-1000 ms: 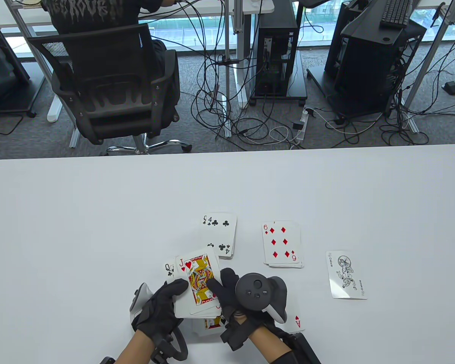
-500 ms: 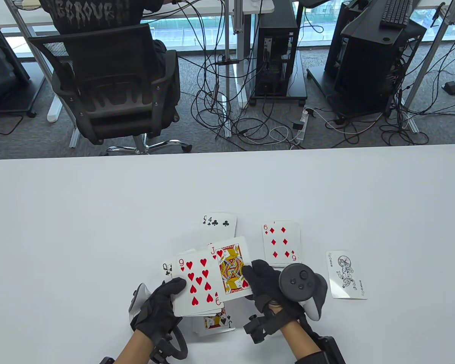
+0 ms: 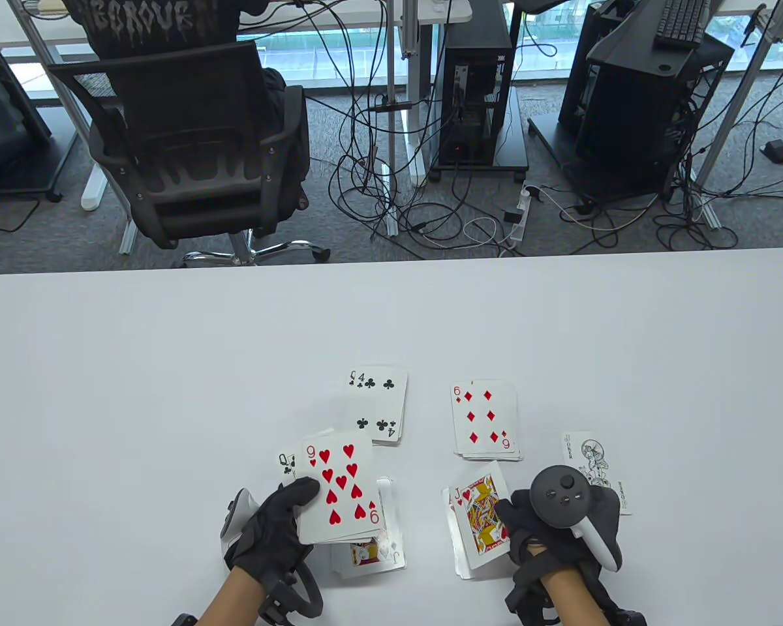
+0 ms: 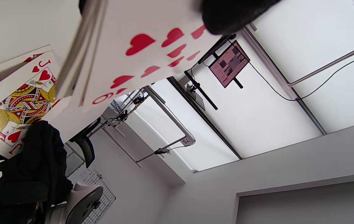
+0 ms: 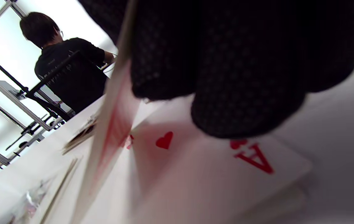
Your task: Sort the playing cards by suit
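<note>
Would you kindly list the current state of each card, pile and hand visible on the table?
Left hand: grips a face-up stack, nine of hearts on top.
Right hand: pinches the jack of hearts, tilted above the hearts pile.
Clubs pile: flat, four showing.
Diamonds pile: flat, six showing.
Joker: flat, alone, face up.

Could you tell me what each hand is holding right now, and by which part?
The left hand holds the remaining deck, nine of hearts on top, by its lower-left side. The right hand pinches the jack of hearts at its lower-right edge.
</note>
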Demonstrator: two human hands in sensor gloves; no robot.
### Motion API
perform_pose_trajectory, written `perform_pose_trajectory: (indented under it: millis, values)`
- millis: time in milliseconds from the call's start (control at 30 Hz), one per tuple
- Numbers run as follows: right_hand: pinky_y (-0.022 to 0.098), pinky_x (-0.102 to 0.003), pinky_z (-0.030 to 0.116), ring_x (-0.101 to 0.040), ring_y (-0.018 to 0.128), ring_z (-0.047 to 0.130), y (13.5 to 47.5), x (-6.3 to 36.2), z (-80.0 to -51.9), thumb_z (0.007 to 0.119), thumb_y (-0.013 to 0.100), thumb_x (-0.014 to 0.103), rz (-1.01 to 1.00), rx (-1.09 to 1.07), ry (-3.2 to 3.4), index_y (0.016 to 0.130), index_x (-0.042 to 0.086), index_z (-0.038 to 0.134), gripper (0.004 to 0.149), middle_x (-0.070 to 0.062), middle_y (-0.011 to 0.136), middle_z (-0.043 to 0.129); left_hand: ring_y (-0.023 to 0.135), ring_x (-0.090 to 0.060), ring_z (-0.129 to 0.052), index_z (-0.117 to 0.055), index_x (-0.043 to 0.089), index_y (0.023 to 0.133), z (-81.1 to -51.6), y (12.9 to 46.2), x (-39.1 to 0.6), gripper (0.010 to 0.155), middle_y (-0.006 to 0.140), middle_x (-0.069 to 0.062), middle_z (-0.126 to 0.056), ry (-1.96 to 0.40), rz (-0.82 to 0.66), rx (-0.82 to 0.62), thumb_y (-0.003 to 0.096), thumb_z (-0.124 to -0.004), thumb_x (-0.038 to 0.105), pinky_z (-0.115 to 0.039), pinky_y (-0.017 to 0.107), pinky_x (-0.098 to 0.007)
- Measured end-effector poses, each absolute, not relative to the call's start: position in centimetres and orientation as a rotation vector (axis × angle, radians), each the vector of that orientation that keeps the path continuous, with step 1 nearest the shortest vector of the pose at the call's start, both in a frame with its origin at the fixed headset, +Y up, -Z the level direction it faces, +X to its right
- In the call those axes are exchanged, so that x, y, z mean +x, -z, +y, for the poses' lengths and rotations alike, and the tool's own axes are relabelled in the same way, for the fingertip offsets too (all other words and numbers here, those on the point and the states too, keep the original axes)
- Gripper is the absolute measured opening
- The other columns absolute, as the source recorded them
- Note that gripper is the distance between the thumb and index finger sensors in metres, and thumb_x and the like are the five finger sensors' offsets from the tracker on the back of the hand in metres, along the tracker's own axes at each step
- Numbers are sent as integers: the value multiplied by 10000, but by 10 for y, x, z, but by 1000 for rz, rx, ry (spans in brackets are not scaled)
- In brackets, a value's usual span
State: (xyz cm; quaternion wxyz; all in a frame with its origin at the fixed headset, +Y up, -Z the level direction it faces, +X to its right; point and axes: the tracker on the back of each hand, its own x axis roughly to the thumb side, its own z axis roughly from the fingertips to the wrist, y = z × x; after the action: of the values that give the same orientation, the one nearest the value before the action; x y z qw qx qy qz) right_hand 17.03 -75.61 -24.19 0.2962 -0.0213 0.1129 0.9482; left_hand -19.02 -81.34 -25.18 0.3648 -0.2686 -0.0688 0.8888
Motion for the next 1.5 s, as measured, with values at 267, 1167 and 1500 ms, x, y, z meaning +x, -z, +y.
perform_pose_trajectory:
  millis: [267,1167,1500]
  values:
    - [255,-519,845,-320,166,981,243,155,-769,699,528,233,453,-59,-2913,675,-223,753,483,-135,313,951,993,-190,-719,-354,324,1088,-813,252,-191,552,1118,59,-534,-2283,-176,-688,631,-644,430,-669,728,-395]
    - [308,-564,818,-378,243,975,256,104,-720,638,561,327,352,111,-3014,732,-238,718,596,-179,385,947,992,-192,-719,-356,324,1087,-812,252,-191,551,1117,60,-535,-2283,-197,-691,630,-645,428,-668,727,-397]
    - [366,-587,791,-404,342,959,249,34,-702,666,552,398,19,511,-2401,801,-248,633,693,-203,489,917,994,-195,-714,-354,323,1087,-813,252,-191,552,1119,58,-530,-2272,-204,-690,631,-646,426,-665,728,-401]
